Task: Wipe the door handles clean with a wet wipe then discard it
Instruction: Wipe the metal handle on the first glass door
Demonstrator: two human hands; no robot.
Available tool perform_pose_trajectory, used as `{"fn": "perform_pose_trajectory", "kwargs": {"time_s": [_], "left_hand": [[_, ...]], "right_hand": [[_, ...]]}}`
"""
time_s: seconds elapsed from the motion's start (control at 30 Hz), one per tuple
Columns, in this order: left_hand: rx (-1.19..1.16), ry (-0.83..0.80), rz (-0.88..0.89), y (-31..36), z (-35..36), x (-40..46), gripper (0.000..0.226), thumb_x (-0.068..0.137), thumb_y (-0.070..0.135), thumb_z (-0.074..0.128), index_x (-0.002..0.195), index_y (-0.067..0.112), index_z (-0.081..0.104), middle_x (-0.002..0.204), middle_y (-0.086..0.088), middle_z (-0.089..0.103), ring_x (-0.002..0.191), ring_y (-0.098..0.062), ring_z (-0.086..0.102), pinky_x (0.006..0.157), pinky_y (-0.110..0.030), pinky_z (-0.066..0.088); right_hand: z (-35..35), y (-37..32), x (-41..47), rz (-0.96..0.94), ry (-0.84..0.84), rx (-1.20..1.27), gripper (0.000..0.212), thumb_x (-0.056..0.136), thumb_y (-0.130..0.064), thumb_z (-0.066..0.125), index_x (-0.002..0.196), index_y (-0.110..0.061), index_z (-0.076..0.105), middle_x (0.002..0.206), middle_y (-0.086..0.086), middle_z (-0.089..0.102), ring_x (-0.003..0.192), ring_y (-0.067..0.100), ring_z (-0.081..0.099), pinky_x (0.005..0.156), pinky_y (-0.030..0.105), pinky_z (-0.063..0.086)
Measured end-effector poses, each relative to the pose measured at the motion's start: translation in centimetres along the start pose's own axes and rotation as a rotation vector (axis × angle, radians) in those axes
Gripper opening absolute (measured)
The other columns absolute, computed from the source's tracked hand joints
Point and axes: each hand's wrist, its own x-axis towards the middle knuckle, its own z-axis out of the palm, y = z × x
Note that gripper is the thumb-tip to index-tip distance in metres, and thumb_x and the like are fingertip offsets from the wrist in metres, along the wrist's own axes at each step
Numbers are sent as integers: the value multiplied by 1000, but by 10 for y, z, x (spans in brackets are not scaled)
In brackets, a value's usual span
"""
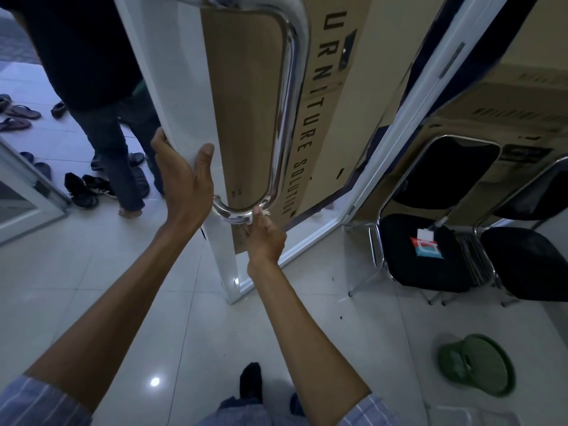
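Door handle (285, 118): right hand (266, 238) pinches wipe (261, 212) on its bottom bend, left hand (184, 182) grips door edge (181, 118).

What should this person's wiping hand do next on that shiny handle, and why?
Probably slide the right hand with the wet wipe up the door handle. It grips only the bottom bend, the long upright bar lies above, and the left hand steadies the door edge.

Two black folding chairs (430, 250), a green basket (476, 364) on the floor, shoes (83, 189) by the doorway.
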Motion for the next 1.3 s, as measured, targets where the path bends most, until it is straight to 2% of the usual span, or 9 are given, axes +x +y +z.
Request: {"fn": "perform_pose_trajectory", "kwargs": {"time_s": [0.1,0.23,0.43,0.67,0.9,1.0,1.07,1.17,1.3], "left_hand": [[10,-2,2,0,0,1,80,99,63,57,149,11,23,147,-3,47,130,-16,56,101,-36,58],[25,-18,17,0,-3,0,79,100,57,58,149,8,23,148,-5,46,131,-19,55,104,-40,57],[47,-31,32,7,-6,-3,75,101,49,60,149,5,24,148,-11,45,131,-20,53,107,-38,55],[60,-20,38,5,-5,-4,77,101,53,60,149,4,24,147,-9,45,130,-17,54,104,-35,56],[45,0,28,2,-2,-3,78,100,55,60,151,8,24,147,-6,46,131,-18,55,105,-37,57],[34,6,35,1,-2,-3,77,100,54,61,150,9,24,147,-7,45,131,-19,54,104,-40,57],[29,-1,42,1,-2,-2,77,101,53,61,150,7,24,147,-8,45,132,-19,54,104,-40,57],[26,-8,38,-1,-3,-2,75,101,52,61,149,8,24,147,-8,45,132,-18,53,103,-38,58],[37,-7,30,-4,-3,-2,76,100,57,60,150,13,23,147,-5,45,132,-18,54,102,-39,58]], "right_hand": [[1,-2,-7,140,-53,52,21,97,-32,75,103,-13,78,88,-5,75,91,14,74,65,11,56],[-1,1,-2,90,-24,-44,31,94,-40,78,108,-12,79,102,-3,78,104,15,71,95,27,56],[-4,1,1,94,-28,-106,38,95,-43,75,115,-10,78,108,-1,78,102,14,70,88,27,51],[-7,-13,4,100,-34,-94,35,98,-36,74,125,-13,75,119,1,76,117,20,70,109,37,53],[-10,-22,7,177,-107,-151,23,101,-30,72,116,-13,74,119,4,76,116,22,70,108,36,52],[-6,-20,5,237,-177,-159,21,103,-26,69,116,-10,72,110,5,77,96,17,71,91,31,56],[-7,-21,2,300,-270,-68,10,103,-10,64,111,-6,69,87,4,72,71,9,66,83,28,52],[-15,-29,3,305,-333,-16,23,95,11,50,90,-7,63,71,4,57,63,10,54,95,33,47],[-24,-34,5,271,-341,-93,17,104,6,52,98,-4,64,65,-1,63,62,7,62,111,39,52]]}}
